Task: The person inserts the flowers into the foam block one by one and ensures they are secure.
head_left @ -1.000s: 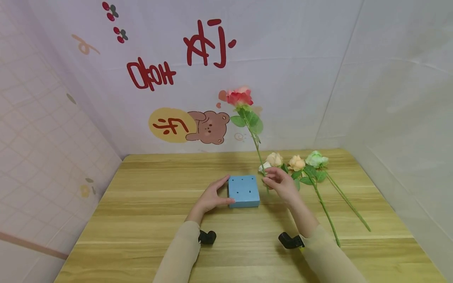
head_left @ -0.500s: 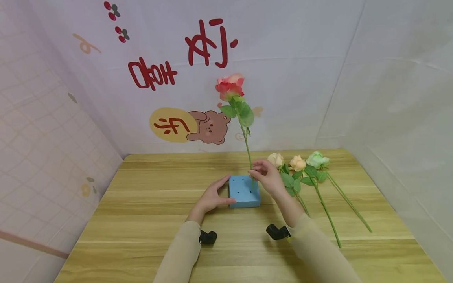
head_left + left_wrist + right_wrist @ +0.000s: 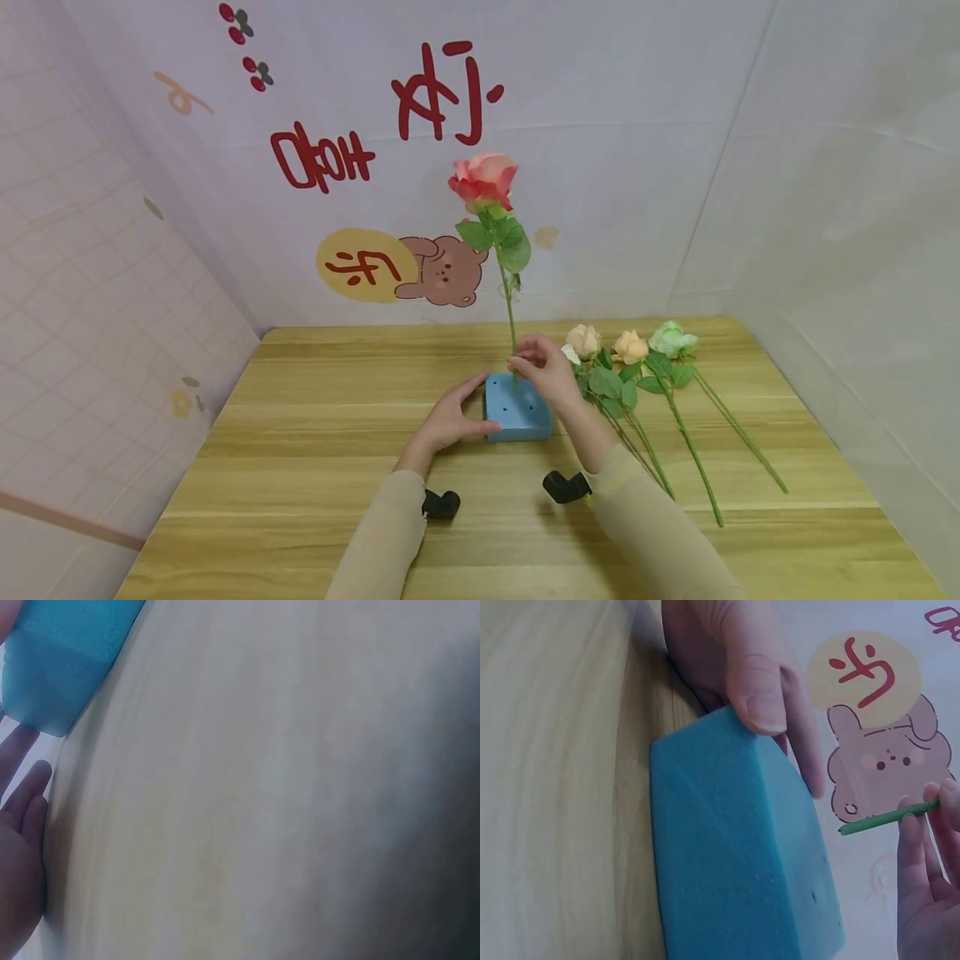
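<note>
A blue foam block [image 3: 517,422] with several small holes in its top sits on the wooden table. My left hand [image 3: 447,419] grips its left side, thumb at the near edge and fingers at the far one. Over the block, my right hand [image 3: 553,372] pinches the green stem of a pink-red artificial rose [image 3: 485,179], which stands nearly upright, bloom at the top. From the right wrist, the cut end of the stem [image 3: 870,823] shows free of the block's top face. The left wrist view catches only a corner of the block [image 3: 67,652].
To the right on the table [image 3: 337,400] lie more artificial roses: a cream one [image 3: 583,341], a peach one [image 3: 631,346], a pale green one [image 3: 672,339] and a partly hidden white one [image 3: 571,354]. Behind the table hangs a printed cloth wall [image 3: 600,150].
My right hand has carried the rose leftward from beside the block to over its back part, and the stem has turned more upright. The left hand and block have stayed put.
</note>
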The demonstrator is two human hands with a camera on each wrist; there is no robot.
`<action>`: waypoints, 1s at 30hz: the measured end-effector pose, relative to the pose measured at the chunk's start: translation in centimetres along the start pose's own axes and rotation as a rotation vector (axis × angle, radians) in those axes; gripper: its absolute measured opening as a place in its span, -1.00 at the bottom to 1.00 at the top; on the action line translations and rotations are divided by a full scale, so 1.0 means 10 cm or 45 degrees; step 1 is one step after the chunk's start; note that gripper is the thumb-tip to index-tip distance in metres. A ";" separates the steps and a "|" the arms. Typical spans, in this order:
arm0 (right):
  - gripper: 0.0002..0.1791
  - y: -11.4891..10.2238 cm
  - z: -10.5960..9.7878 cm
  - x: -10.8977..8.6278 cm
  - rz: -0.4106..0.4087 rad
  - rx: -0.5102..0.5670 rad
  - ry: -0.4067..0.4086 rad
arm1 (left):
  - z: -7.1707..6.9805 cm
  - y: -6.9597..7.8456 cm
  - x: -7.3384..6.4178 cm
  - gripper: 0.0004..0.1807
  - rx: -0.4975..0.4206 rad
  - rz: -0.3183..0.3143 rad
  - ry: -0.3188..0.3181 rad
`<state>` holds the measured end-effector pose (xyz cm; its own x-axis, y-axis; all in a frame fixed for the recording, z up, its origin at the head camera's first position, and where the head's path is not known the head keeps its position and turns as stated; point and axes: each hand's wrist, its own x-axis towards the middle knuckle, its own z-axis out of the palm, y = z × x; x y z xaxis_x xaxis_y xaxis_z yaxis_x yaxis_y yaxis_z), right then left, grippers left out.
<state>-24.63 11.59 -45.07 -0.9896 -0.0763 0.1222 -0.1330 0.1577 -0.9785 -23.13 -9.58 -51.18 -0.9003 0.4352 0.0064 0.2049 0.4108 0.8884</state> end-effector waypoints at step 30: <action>-0.80 0.12 0.32 0.13 -0.061 0.083 0.109 | 0.02 -0.01 0.00 0.08 -0.024 -0.008 0.022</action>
<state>-25.85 8.50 -46.66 -0.9836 0.0022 0.1802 -0.1792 0.0910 -0.9796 -23.10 -9.42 -51.35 -0.9081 0.4186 0.0089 0.1923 0.3981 0.8970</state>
